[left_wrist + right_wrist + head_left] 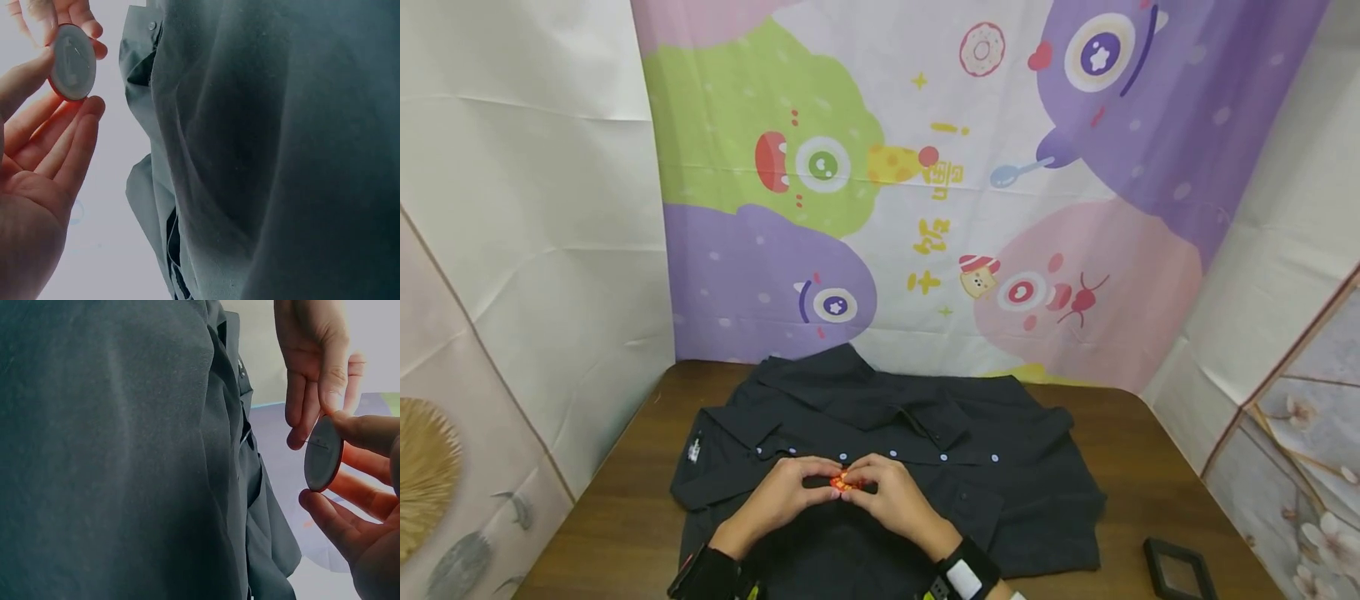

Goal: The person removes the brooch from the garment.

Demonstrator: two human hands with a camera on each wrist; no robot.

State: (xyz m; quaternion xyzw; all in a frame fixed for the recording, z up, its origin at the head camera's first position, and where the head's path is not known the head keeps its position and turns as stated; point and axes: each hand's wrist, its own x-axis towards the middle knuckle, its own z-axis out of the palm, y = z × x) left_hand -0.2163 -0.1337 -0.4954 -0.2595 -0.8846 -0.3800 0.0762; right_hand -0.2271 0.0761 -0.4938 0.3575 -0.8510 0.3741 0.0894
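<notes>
Both hands meet over the middle of the dark shirt (895,433), which lies spread on the brown wooden table (617,517) with its collar toward the colourful monster backdrop (925,183). Left hand (786,492) and right hand (887,492) come together fingertip to fingertip, pinching a small round badge (844,481) between them, just below the row of pale buttons (891,454) on the shirt's placket.

From the head view the badge shows orange-red between the fingertips. The left wrist view shows its grey back (72,62) held at the rim by the left fingers (75,144) from below, with fingers of the other hand touching it from above. In the right wrist view the same disc (323,453) stands edge-on, the right fingers (350,525) curled round its lower rim and the left thumb pressing its top. It sits held just above the cloth, not lying on it.

Near the table's right front corner rests a small black frame (1178,571), well apart from the hands.
</notes>
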